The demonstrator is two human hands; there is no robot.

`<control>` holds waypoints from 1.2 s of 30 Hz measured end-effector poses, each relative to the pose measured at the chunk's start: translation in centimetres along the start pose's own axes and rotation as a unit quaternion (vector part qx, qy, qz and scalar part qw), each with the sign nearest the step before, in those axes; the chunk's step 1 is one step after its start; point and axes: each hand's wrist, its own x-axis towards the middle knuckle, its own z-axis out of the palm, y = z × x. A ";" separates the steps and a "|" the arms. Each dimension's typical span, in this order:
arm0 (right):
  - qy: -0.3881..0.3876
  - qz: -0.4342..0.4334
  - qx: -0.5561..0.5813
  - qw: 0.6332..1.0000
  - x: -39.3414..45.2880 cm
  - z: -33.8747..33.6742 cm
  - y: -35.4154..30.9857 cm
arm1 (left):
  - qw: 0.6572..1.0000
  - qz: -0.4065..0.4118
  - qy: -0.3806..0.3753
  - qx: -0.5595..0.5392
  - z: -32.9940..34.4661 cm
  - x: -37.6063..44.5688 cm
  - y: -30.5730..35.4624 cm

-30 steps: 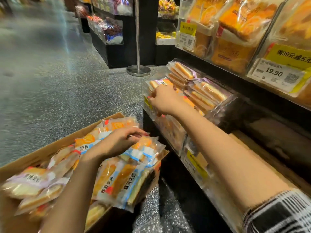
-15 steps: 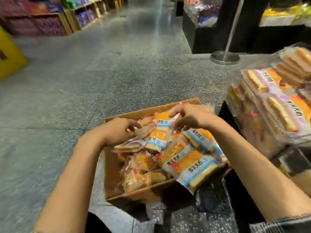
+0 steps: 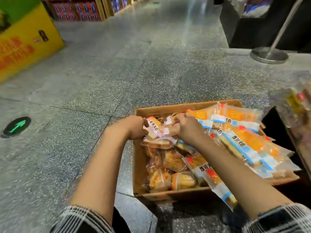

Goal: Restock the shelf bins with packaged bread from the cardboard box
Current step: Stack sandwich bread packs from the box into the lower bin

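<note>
My left hand [image 3: 136,127] has its fingers curled in a narrow grip on the left end of a pink-labelled bread packet [image 3: 154,127]. My right hand [image 3: 186,126] has a closed grip on a second pink-labelled packet [image 3: 168,130], pinching its wrapper at the top. Both hands sit over the rear left part of the cardboard box [image 3: 139,158], close together, with the 2 held packets touching between them. A third sandwich-type packet [image 3: 158,142] lies just below the 2 hands, on top of the pile.

The box stands on the grey speckled floor [image 3: 101,73] and is filled with packaged bread. At least 6 blue-and-orange packets [image 3: 242,143] are stacked along the right half, some overhanging the right and near walls. At least 4 clear-wrapped round buns [image 3: 168,179] lie lower down at the near left. An exact total cannot be counted, because the packets overlap.

Both forearms are bare, with 2 checked sleeves [image 3: 80,217] at the bottom edge. The shelf bin [image 3: 296,105] at the right edge is blurred; its contents cannot be counted. Further out: 1 green arrow marker [image 3: 16,126] on the floor, 1 yellow display box [image 3: 25,42] at the upper left, and 1 metal post base [image 3: 269,55] at the upper right.
</note>
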 end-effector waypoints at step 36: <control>-0.074 0.122 0.551 0.822 -2.5 -6.6 -3.8 | 0.499 0.005 0.260 -0.827 -0.9 2.4 6.4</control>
